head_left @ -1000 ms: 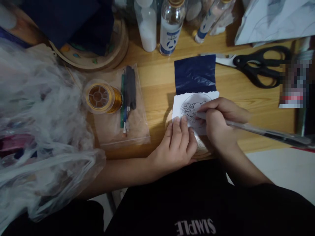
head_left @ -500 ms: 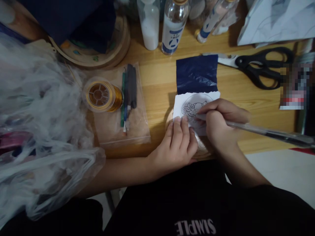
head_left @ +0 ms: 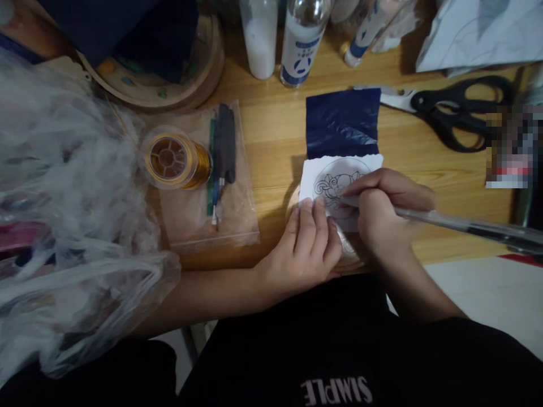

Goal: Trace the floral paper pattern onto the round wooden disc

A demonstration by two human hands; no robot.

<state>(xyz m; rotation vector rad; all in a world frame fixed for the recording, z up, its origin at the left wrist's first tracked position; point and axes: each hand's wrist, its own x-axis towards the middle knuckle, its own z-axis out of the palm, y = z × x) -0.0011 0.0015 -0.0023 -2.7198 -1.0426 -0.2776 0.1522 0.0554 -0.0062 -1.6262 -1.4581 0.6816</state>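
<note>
- right hand (head_left: 384,212) is clutching a pen (head_left: 462,226) over the paper (head_left: 333,178), right of center
- left hand (head_left: 303,246) is pressing the paper's lower left, can't tell if pinching

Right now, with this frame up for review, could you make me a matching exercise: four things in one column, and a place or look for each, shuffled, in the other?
Things:
1. pen
2. left hand
3. spool
4. scissors

Places or looks:
A. black-handled, beside the dark blue sheet
B. held in the right hand
C. resting on the white paper
D. wound with golden strand

Right pairs: 1-B, 2-C, 3-D, 4-A
</note>
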